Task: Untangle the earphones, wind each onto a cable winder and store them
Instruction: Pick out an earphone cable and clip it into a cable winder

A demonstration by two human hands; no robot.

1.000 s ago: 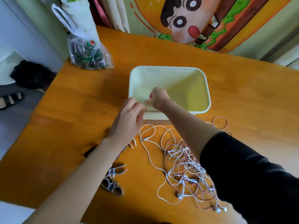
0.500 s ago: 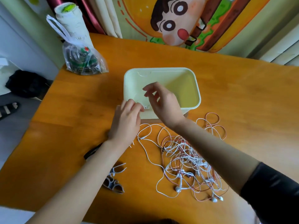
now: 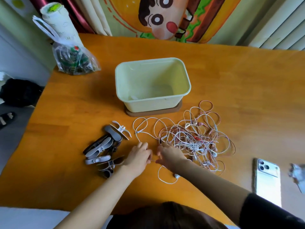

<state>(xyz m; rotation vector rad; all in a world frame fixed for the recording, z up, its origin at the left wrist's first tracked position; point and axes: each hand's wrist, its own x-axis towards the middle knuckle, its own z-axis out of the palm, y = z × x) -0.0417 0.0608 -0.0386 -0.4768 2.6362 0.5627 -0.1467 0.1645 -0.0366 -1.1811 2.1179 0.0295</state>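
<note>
At the near-left edge of the cable heap, left hand [image 3: 140,156]: grip closed, fingertips curled and pinching a thin white earphone strand [image 3: 158,174]. The strand crosses to the right hand [image 3: 170,156]. It appears to continue as a loop toward the person and end at a white earbud [image 3: 176,175] lying on the orange wooden table [image 3: 231,80].

Right hand: thumb touches the same strand and the fingers reach forward onto the heap. Whether this grip has closed cannot be told.

Just right of the hands: tangle of white and pink earphones [image 3: 194,138]. It is knotted and lies on the table in front of the pale-green rectangular plastic tub [image 3: 186,90].

Just left, beside the left wrist: pile of grey, black and white plastic cable winders [image 3: 102,146].

Change noted: one second ago both hands were up at the tub, the right reaching inside. Both are now down at the heap, well clear of the tub. A small pale item [image 3: 133,97] lies on the tub floor at its near-left corner, too blurred to identify.

Judgement: one storing step looks finished and a new cycle has begun with freeing a single strand. Most of the tangle remains to be done.
</note>
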